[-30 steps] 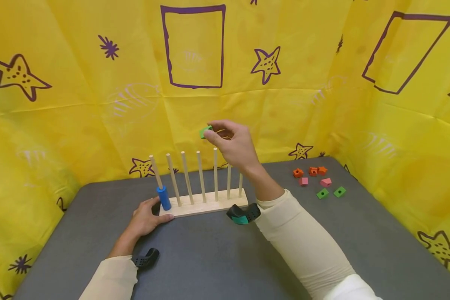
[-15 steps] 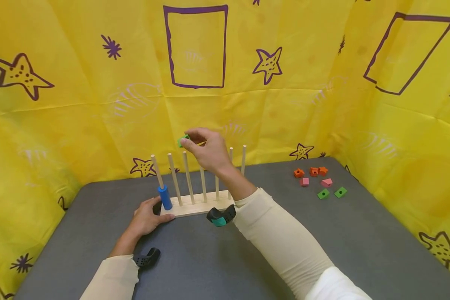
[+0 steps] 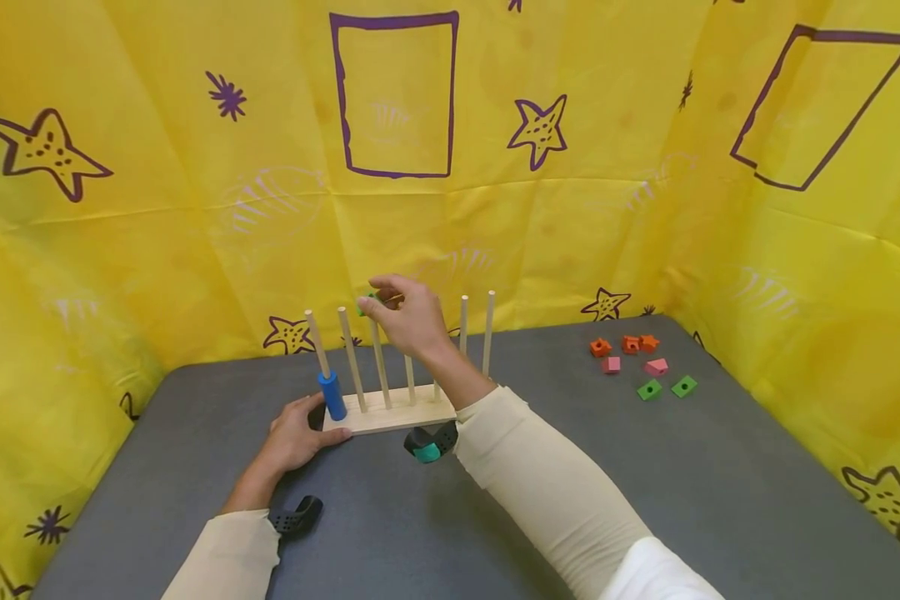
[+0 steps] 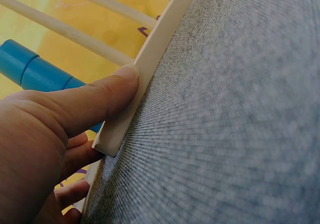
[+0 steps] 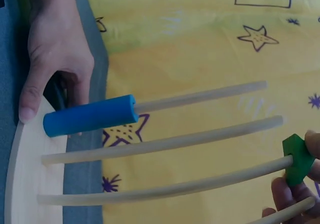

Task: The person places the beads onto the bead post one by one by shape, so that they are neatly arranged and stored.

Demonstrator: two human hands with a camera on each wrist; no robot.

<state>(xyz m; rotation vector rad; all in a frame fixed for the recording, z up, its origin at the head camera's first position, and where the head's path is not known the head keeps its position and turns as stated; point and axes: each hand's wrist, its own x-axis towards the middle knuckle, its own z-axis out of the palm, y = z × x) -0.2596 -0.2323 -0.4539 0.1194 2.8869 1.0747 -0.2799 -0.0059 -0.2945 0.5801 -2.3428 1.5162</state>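
Observation:
A wooden peg stand [image 3: 401, 419] with several upright pegs stands on the grey table. Blue cylinder beads [image 3: 332, 397] are stacked low on its leftmost peg. My left hand [image 3: 292, 435] grips the left end of the base, thumb along the front edge and fingers behind, as the left wrist view [image 4: 70, 114] also shows. Between thumb and fingers, my right hand [image 3: 414, 321] pinches a green block [image 5: 297, 160]. In the right wrist view the block is right at the tip of the third peg [image 5: 200, 186] from the left. My right hand hides the tops of nearby pegs.
To the right on the grey table [image 3: 540, 467] lie two green blocks [image 3: 650, 390], two pink blocks [image 3: 611, 365] and several orange star-shaped pieces [image 3: 600, 347]. A yellow cloth [image 3: 195, 275] with drawn stars rises behind and at both sides.
My right hand has moved left and then down with the green block, from above the middle pegs to the third peg's tip. My left hand stays on the base.

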